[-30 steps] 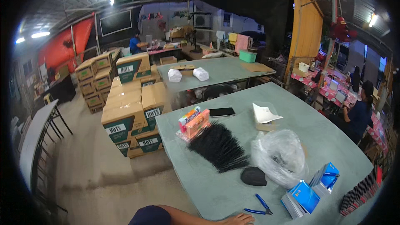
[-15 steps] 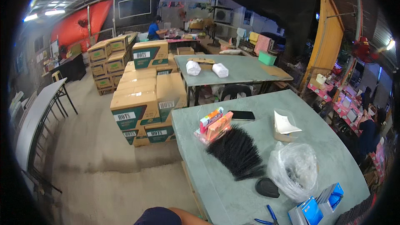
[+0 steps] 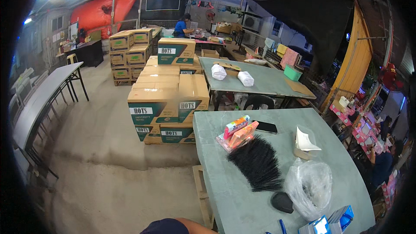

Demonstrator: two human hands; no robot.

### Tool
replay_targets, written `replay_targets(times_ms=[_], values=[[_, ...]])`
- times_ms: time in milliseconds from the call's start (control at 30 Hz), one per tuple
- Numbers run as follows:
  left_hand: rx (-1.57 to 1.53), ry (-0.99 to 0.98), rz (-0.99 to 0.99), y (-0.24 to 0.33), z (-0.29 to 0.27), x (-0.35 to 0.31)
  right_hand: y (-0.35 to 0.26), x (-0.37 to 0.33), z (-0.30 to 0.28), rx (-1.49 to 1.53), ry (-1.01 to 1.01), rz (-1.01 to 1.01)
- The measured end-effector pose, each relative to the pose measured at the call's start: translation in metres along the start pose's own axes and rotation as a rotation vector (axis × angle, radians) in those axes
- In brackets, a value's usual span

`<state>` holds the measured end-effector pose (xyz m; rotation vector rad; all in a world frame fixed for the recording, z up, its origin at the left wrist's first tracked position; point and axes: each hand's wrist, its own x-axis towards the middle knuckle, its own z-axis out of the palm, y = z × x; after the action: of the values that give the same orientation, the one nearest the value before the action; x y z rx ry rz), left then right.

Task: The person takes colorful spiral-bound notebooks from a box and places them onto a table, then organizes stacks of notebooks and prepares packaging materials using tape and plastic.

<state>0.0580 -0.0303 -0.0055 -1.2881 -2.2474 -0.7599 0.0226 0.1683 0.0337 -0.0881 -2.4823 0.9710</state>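
Note:
Neither of my hands is in view. At the lower edge, a dark sleeve (image 3: 166,226) and part of a bare limb show beside the near green table (image 3: 225,182). On that table lies a fanned pile of black, bristly spiral coils (image 3: 256,164). To its right is a crumpled clear plastic bag (image 3: 305,182). A rounded black object (image 3: 282,202) rests between them. Blue tool handles (image 3: 282,226), partly cut off, lie at the lower edge. Next to them stand stacks of blue-covered booklets (image 3: 340,221).
Small colourful packets (image 3: 238,132), a black phone (image 3: 265,127) and a clear container with white paper (image 3: 306,142) sit farther back. Stacked cartons (image 3: 160,99) stand left of the table. A long narrow table (image 3: 43,97) runs along the left. People (image 3: 182,27) work beyond.
My view has turned to the left, so the scene sits farther right in it. The tool and booklets have slid lower, partly out of the picture. Nothing on the table has visibly moved.

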Motion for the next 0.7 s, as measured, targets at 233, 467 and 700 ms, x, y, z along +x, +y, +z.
replay_targets(times_ms=[233,467,700], values=[[-0.070,-0.091,-0.020,0.002,0.004,0.001,0.007,0.011,0.002,0.026,0.012,0.040],[-0.149,-0.196,-0.041,0.003,0.008,-0.002,0.007,0.027,-0.005,0.041,0.002,0.123],[-0.696,0.151,-0.181,-0.006,0.053,-0.026,0.037,0.019,-0.027,0.076,0.053,0.188]])
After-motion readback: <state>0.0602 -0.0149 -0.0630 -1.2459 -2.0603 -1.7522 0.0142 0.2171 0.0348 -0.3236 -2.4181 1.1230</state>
